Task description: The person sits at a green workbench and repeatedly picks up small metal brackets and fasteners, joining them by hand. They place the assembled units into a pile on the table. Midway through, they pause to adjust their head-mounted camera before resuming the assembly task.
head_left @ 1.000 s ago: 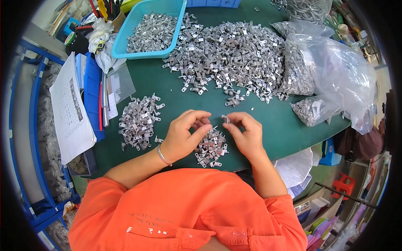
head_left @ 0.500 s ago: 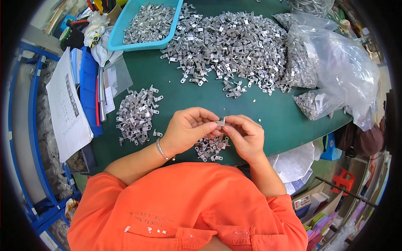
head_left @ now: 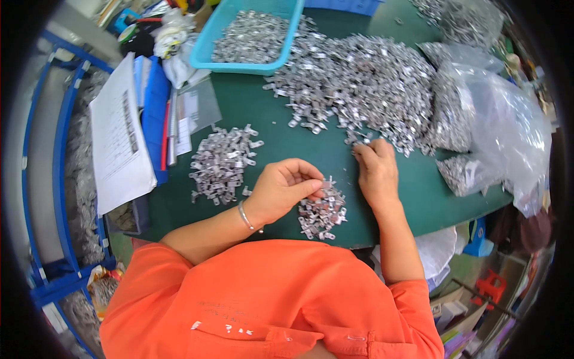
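Note:
A small bent metal bracket (head_left: 326, 185) is pinched between the thumb and fingers of my left hand (head_left: 286, 186), above a small heap of brackets (head_left: 321, 216) near the table's front edge. My right hand (head_left: 379, 173) reaches forward to the near edge of the large pile of silvery metal brackets (head_left: 376, 78). Its thumb and fingers close on a bracket (head_left: 357, 143) there, partly hidden by the fingertips. Left of my left hand lies another heap of brackets (head_left: 221, 164), with a loose one beside it.
A light-blue basket (head_left: 239, 68) of brackets stands at the far left on the green table (head_left: 269, 134). Clear plastic bags (head_left: 508, 113) with metal parts lie at the right. Papers (head_left: 119, 143) and a blue file holder (head_left: 156, 102) stand at the left edge.
My hands have come apart. The right one has moved forward and right to the large pile; the left keeps a bracket over the small heap. The view has shifted, bringing a blue bin into sight.

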A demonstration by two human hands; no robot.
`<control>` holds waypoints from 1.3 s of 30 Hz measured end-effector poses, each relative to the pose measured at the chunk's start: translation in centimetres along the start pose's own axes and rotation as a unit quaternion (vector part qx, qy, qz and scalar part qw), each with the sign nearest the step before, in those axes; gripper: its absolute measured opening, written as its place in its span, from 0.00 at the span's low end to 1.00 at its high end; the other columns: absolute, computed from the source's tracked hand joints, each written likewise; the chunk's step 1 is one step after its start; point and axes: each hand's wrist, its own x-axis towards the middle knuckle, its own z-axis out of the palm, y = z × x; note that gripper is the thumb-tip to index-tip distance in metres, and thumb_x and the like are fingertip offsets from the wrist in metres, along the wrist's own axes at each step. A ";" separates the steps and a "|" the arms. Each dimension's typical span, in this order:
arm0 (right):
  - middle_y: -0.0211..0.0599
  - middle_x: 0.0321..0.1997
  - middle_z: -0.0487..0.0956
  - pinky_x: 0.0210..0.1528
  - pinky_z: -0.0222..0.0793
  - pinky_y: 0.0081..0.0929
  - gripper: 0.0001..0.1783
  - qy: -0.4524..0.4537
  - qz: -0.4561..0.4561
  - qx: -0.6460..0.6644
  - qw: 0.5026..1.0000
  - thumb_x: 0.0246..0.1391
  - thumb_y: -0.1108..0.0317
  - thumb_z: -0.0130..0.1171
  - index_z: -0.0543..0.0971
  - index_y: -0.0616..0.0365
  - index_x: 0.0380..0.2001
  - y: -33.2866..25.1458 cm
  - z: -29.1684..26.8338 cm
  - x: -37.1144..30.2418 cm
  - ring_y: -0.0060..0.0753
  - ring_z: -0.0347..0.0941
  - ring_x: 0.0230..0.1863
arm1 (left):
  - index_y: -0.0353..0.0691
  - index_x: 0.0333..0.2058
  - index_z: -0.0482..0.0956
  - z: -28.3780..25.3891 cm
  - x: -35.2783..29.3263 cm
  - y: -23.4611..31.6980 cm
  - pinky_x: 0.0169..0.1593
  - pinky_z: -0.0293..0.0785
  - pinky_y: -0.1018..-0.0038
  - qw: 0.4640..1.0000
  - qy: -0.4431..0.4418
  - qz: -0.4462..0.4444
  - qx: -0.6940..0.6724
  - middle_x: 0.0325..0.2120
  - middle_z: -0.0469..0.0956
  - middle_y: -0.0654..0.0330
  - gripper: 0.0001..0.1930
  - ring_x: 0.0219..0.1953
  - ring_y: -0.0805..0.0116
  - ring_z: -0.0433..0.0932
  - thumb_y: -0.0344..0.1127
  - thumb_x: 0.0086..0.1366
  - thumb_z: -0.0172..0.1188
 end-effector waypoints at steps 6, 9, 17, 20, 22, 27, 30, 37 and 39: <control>0.40 0.38 0.75 0.40 0.70 0.31 0.05 0.017 0.044 0.049 0.998 0.47 0.79 0.60 0.79 0.60 0.30 -0.7 -1.3 -0.9 0.45 0.71 0.38 | 0.29 0.39 0.77 -2.3 -1.2 1.1 0.40 0.78 0.77 0.994 0.063 0.064 0.056 0.33 0.81 0.54 0.07 0.36 0.70 0.81 0.23 0.62 0.58; 0.38 0.38 0.77 0.35 0.71 0.24 0.07 -0.012 0.142 0.213 0.967 0.48 0.82 0.60 0.78 0.60 0.31 -0.9 -2.3 -2.2 0.33 0.75 0.34 | 0.32 0.32 0.80 -5.2 -1.7 3.6 0.36 0.73 0.80 0.893 0.173 0.251 0.330 0.31 0.79 0.61 0.04 0.33 0.74 0.78 0.19 0.57 0.61; 0.35 0.40 0.77 0.44 0.73 0.22 0.25 0.021 0.223 0.500 0.836 0.44 0.87 0.64 0.71 0.61 0.47 -2.7 -2.1 -4.1 0.25 0.75 0.40 | 0.34 0.26 0.79 -9.1 -1.8 6.4 0.38 0.72 0.67 0.728 0.186 0.229 0.619 0.26 0.76 0.53 0.03 0.32 0.54 0.76 0.22 0.50 0.62; 0.38 0.41 0.77 0.45 0.74 0.24 0.27 0.043 0.172 0.512 0.840 0.45 0.87 0.63 0.68 0.62 0.49 -3.2 -2.3 -4.0 0.27 0.76 0.41 | 0.34 0.26 0.79 -7.9 -1.3 6.6 0.35 0.72 0.69 0.725 0.179 0.247 0.618 0.28 0.75 0.54 0.03 0.30 0.56 0.76 0.21 0.50 0.62; 0.38 0.41 0.77 0.46 0.74 0.25 0.27 0.051 0.156 0.519 0.839 0.45 0.88 0.62 0.68 0.63 0.49 -3.4 -2.5 -4.2 0.28 0.76 0.43 | 0.34 0.29 0.80 -5.9 -1.2 5.9 0.34 0.73 0.75 0.804 0.164 0.210 0.531 0.28 0.76 0.58 0.04 0.29 0.66 0.77 0.23 0.53 0.64; 0.41 0.41 0.77 0.45 0.76 0.25 0.26 0.074 0.141 0.553 0.818 0.45 0.87 0.63 0.67 0.64 0.49 -4.6 -2.3 -4.8 0.29 0.77 0.42 | 0.35 0.37 0.79 0.9 -0.4 2.8 0.37 0.73 0.79 0.948 -0.034 0.162 0.274 0.32 0.76 0.60 0.11 0.33 0.75 0.76 0.22 0.54 0.66; 0.40 0.35 0.79 0.35 0.75 0.20 0.08 0.017 0.138 0.515 0.846 0.52 0.80 0.62 0.75 0.67 0.36 -5.1 -2.8 -5.4 0.25 0.77 0.33 | 0.35 0.37 0.80 2.6 0.0 1.0 0.35 0.75 0.77 0.908 -0.101 0.262 0.311 0.33 0.77 0.58 0.12 0.33 0.71 0.77 0.23 0.52 0.68; 0.43 0.28 0.77 0.30 0.71 0.30 0.06 0.024 0.079 0.225 0.971 0.49 0.79 0.60 0.76 0.64 0.32 -3.5 -2.3 -3.7 0.44 0.75 0.28 | 0.36 0.28 0.79 1.2 0.1 0.0 0.35 0.73 0.73 0.855 -0.101 0.318 0.397 0.28 0.79 0.58 0.05 0.29 0.64 0.77 0.22 0.52 0.66; 0.41 0.32 0.75 0.36 0.70 0.36 0.07 0.058 0.090 0.118 0.987 0.47 0.78 0.61 0.76 0.62 0.32 -1.6 -0.9 -2.2 0.47 0.73 0.34 | 0.37 0.27 0.78 0.7 0.2 -0.4 0.37 0.71 0.70 0.815 -0.096 0.361 0.444 0.27 0.79 0.59 0.06 0.29 0.62 0.76 0.22 0.50 0.66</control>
